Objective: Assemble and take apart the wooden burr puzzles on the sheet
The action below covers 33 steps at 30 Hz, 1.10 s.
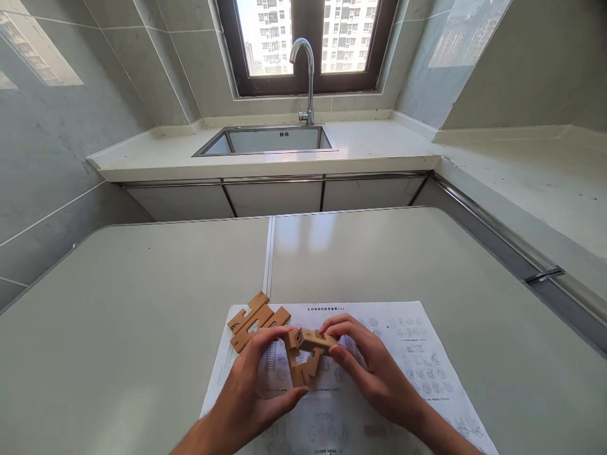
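Observation:
Above a printed sheet (379,411), my left hand (251,385) holds a notched wooden piece (298,370) upright between thumb and fingers. My right hand (374,373) pinches another wooden piece (310,340), which lies across the top of the first and touches it. A marking shows on its near end. Several flat notched wooden pieces (251,323) rest side by side on the upper left corner of the sheet, just beyond my left hand. The sheet carries rows of small diagrams, partly covered by my hands.
The sheet lies on a pale table (142,303) with a seam (269,253) down its middle. Beyond it stand a counter (370,139) with a sink (270,139), a faucet (310,82) and a window. Another counter (535,183) runs along the right.

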{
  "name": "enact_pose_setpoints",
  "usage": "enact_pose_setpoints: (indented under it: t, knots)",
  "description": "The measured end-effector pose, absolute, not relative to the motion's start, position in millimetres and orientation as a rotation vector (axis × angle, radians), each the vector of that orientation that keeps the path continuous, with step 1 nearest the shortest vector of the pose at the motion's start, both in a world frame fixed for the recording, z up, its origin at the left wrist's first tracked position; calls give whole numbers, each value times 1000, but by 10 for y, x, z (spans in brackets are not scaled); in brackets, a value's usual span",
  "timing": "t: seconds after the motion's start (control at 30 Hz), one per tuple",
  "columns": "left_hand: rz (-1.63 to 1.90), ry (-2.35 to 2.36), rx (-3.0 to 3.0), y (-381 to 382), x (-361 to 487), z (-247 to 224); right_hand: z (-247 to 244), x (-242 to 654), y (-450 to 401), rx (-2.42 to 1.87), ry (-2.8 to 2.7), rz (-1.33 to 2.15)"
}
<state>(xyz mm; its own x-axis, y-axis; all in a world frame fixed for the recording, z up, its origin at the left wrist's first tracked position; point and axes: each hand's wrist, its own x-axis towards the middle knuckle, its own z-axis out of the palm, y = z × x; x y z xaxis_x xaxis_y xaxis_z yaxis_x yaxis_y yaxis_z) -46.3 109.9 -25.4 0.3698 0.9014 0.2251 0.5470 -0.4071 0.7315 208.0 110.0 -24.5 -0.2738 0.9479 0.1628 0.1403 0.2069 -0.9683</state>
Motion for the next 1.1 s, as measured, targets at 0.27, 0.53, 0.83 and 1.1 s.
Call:
enact_pose_setpoints:
  t: [0.27, 0.53, 0.83, 1.1]
  knots:
    - [784, 1271, 2313, 1202, -461, -191, -244, 2105, 1143, -1245, -1319, 1294]
    - [677, 1234, 2370, 1184, -434, -192, -340, 2103, 1149, -1362, -1506, 1117]
    - [612, 1188, 2420, 1179, -437, -219, -471, 2048, 1121, -1412, -1968, 616]
    - [524, 1110, 2571, 1187, -426, -243, -541, 2002, 1117, -1420, -2011, 368]
